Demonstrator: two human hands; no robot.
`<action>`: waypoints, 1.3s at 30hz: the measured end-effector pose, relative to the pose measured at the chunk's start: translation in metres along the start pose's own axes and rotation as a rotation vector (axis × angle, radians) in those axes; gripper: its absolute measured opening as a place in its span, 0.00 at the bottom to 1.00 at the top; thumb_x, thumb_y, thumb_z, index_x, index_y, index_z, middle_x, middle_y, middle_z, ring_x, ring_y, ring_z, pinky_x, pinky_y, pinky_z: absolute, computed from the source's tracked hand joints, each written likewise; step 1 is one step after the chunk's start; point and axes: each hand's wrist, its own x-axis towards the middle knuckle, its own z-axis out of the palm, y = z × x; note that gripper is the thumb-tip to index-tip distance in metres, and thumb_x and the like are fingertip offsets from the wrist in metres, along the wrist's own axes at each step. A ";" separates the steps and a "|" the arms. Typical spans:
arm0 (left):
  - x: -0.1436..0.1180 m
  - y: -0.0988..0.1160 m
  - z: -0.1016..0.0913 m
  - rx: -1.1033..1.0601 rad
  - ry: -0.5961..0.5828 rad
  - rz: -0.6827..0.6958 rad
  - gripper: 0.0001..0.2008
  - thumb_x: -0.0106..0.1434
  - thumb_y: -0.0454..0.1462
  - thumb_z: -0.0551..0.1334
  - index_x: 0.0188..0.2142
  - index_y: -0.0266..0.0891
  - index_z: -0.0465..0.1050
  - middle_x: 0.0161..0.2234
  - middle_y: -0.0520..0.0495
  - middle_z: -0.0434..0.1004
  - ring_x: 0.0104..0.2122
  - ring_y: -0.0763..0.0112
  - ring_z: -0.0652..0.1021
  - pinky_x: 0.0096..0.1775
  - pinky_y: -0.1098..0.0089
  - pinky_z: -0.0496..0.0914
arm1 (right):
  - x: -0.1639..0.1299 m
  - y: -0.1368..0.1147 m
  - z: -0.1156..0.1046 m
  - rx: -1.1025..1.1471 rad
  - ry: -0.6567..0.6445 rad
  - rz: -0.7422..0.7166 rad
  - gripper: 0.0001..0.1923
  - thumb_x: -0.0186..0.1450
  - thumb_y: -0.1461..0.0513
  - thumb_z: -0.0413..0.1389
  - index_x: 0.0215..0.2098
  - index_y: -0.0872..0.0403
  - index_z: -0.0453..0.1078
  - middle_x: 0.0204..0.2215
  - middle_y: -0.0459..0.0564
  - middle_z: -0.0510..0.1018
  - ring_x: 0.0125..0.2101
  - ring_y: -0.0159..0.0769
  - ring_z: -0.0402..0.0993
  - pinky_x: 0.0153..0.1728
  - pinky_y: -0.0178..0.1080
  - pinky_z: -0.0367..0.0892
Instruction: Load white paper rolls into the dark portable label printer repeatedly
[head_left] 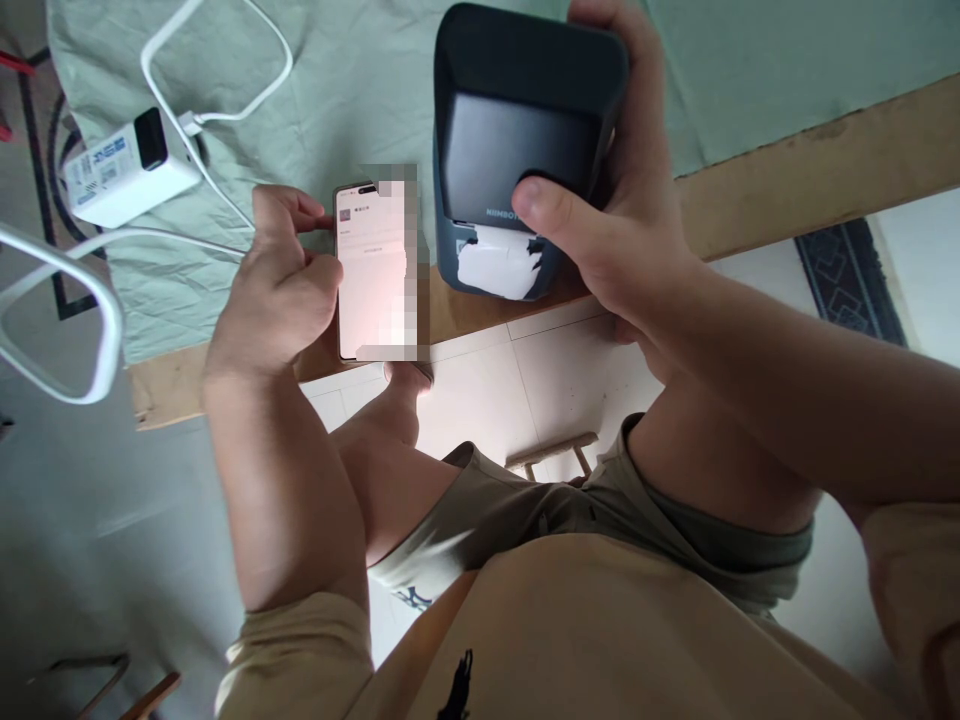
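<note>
Head view: one white charger [124, 168] and its looping white cable [217, 40] lay at ten o'clock on the green cloth [360, 90], well apart from my hands. My left hand [281, 285] curled around one lit phone [371, 270] at centre. My right hand [607, 225] gripped one dark label printer [517, 120] at one o'clock, thumb on its front, torn white paper [499, 262] hanging at its slot. Both sat near the wooden table edge [810, 165]; open floor [540, 370] lay beyond at six o'clock.
</note>
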 end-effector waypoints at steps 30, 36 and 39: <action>-0.005 0.012 -0.002 0.046 -0.042 -0.056 0.25 0.47 0.27 0.54 0.47 0.43 0.60 0.44 0.48 0.69 0.37 0.65 0.71 0.45 0.49 0.68 | 0.002 -0.001 0.000 0.017 0.012 -0.011 0.30 0.57 0.62 0.58 0.54 0.52 0.51 0.54 0.46 0.58 0.51 0.27 0.64 0.52 0.30 0.68; -0.007 0.013 -0.002 0.034 -0.060 -0.028 0.27 0.47 0.27 0.55 0.48 0.43 0.59 0.44 0.48 0.68 0.28 0.74 0.67 0.43 0.50 0.71 | 0.002 -0.003 0.001 0.049 0.006 -0.012 0.29 0.57 0.63 0.58 0.53 0.51 0.50 0.52 0.45 0.59 0.48 0.24 0.65 0.50 0.30 0.69; -0.007 0.013 -0.002 0.080 -0.049 -0.011 0.28 0.46 0.28 0.58 0.49 0.42 0.58 0.46 0.48 0.68 0.24 0.79 0.65 0.40 0.47 0.72 | 0.001 -0.003 0.000 0.045 0.009 -0.008 0.30 0.56 0.63 0.58 0.54 0.53 0.51 0.53 0.47 0.59 0.49 0.25 0.65 0.51 0.31 0.68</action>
